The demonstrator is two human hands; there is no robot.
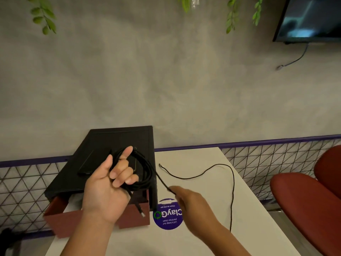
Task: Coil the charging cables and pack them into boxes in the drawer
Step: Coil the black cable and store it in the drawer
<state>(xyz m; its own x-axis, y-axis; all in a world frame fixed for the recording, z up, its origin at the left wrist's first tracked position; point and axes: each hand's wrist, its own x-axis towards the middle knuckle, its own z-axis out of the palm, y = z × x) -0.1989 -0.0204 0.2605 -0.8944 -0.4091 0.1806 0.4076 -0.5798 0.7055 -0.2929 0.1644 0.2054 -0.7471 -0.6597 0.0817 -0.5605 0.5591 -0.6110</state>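
Note:
My left hand [108,183] holds several loops of a black charging cable [144,170], wound around its fingers, palm up above the drawer. One plug end of that cable hangs down near the drawer's front. My right hand [186,198], blurred, pinches the same cable just right of the coil. The free length trails over the white table [203,209] in a loop, its far plug end [160,165] lying near the black unit. The reddish-brown drawer [73,218] stands pulled out from the black drawer unit [110,137]; what it holds is mostly hidden by my left hand.
A round purple sticker [167,218] lies on the table beside the drawer. Red chairs [306,196] stand to the right. A wire-mesh railing [267,154] runs behind the table against a grey wall. A screen [310,17] hangs at the upper right.

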